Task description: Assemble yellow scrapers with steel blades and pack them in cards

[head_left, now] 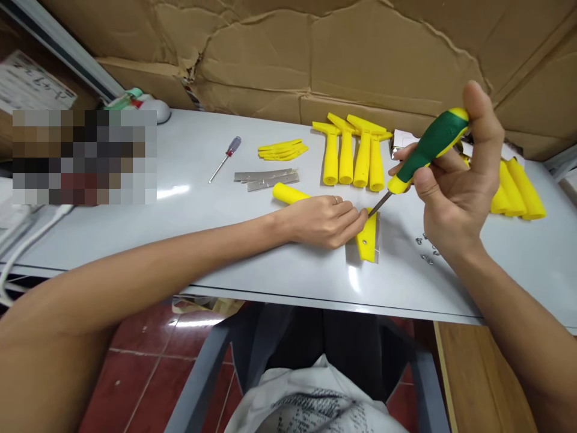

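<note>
Left hand [327, 222] has its fingers pressed together around the yellow scraper [370, 233], down at the table [202, 207], probably so it can't twist. Right hand [464, 195] pinches the green screwdriver [435, 141], forefinger on the butt end, I'd guess to push straight along the shaft. Loose screws [430, 261] sit just past 3 o'clock from the scraper's head, handy for that hand; other handles [345, 156] wait at 12, clear of the elbows.

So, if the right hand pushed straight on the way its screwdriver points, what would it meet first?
Most likely the yellow tool head: the green screwdriver tip seems right at it, beside the left hand, though contact is hard to judge.
</note>
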Tool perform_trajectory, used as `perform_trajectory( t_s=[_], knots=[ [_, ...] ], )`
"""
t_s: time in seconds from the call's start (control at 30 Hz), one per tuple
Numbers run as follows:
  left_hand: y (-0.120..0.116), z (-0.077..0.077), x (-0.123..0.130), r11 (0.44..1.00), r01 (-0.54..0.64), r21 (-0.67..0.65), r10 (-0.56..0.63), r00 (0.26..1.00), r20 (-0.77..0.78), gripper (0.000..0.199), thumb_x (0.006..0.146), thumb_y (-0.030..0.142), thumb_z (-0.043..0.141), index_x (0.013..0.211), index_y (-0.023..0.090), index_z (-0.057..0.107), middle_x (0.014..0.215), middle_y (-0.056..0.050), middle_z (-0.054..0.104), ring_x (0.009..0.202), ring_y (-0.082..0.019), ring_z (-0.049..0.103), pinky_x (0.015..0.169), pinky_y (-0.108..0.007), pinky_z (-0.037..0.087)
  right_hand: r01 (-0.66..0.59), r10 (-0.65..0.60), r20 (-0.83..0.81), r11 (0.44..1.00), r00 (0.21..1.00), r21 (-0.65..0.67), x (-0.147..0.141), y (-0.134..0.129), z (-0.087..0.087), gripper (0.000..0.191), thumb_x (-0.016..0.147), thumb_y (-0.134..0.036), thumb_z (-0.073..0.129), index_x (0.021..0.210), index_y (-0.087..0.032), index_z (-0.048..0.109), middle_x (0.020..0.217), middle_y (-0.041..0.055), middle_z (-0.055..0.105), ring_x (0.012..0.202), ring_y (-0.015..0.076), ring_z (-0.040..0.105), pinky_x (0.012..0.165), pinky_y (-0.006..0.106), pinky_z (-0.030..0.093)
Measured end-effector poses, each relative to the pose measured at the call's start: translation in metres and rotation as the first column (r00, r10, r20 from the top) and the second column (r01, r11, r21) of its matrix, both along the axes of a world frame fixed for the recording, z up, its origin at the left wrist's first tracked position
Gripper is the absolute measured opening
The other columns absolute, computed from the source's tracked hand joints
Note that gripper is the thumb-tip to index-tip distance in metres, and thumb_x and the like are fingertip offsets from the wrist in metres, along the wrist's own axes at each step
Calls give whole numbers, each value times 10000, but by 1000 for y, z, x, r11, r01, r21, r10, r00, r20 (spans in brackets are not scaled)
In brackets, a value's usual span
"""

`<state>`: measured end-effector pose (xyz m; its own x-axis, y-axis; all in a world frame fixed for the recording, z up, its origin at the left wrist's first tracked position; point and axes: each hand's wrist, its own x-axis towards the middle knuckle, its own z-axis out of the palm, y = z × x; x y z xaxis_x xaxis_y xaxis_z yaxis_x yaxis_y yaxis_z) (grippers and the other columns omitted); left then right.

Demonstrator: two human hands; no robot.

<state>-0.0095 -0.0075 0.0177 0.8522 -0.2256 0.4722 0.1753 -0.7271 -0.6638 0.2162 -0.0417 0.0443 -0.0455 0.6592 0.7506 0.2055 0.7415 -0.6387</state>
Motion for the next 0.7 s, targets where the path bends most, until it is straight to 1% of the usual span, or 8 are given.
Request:
perform_trajectory(
  t_s=[0.07,0.13,0.2,0.33,0.43,0.5,0.6,0.7],
  knots=[
    [-1,0,1,1000,-8,-14,7,1000,-25,212,1038,69,522,1095,10,717,719,-21,673,620,-134,637,549,-268,485,9,-8,25,1000,1000,-21,-3,-6,5,624,932,-496,743,1510,-593,527,1726,-148,361,1133,253,736,973,448,690],
    [-2,0,2,999,-11,-34,9,998,-63,224,1040,65,509,1117,19,714,760,-35,696,648,-139,654,568,-270,496,78,-77,20,994,997,-70,-6,-13,12,600,956,-432,731,1492,-618,535,1739,-164,327,1189,260,723,1043,469,666],
    [-2,-1,3,998,-33,-52,27,994,-106,245,1051,58,482,1142,40,708,809,-43,718,674,-138,664,584,-271,507,160,-161,-19,985,987,-63,-8,-18,18,580,961,-364,729,1447,-638,573,1727,-181,319,1151,240,732,1059,462,660],
    [-1,-2,2,993,-90,-78,77,985,-157,285,1083,60,418,1161,82,691,861,-46,729,716,-137,668,600,-279,507,167,-164,-125,986,979,17,-6,-14,19,521,941,-368,761,1382,-617,643,1679,-171,358,1076,200,737,1019,438,669],
    [-1,-2,1,988,-125,-88,111,982,-151,266,1083,58,425,1143,81,682,862,-46,716,764,-154,679,640,-290,520,158,-162,-190,987,968,-36,-5,-7,14,507,915,-327,793,1345,-566,671,1654,-141,401,1178,216,727,945,385,676],
    [-1,-3,1,980,-162,-117,141,976,-164,278,1123,141,410,1135,71,679,865,-57,703,780,-175,677,665,-310,536,182,-205,-233,976,951,-117,-2,-4,13,529,875,-292,821,1334,-503,661,1639,-103,442,1168,217,735,802,321,676],
    [0,-3,2,957,-214,-194,171,961,-217,443,1169,349,350,1204,29,655,921,-101,704,826,-211,678,701,-350,566,132,-235,-366,949,900,-285,6,2,14,590,818,-241,827,1327,-414,583,1339,-6,684,1097,205,754,625,249,608],
    [0,-3,4,937,-251,-243,184,946,-268,447,1167,298,343,1377,-32,560,1024,-146,720,941,-239,699,781,-371,590,-45,-235,-518,881,822,-471,19,8,15,485,830,-189,751,1255,-325,559,910,-3,732,851,167,746,545,216,537]
  ],
)
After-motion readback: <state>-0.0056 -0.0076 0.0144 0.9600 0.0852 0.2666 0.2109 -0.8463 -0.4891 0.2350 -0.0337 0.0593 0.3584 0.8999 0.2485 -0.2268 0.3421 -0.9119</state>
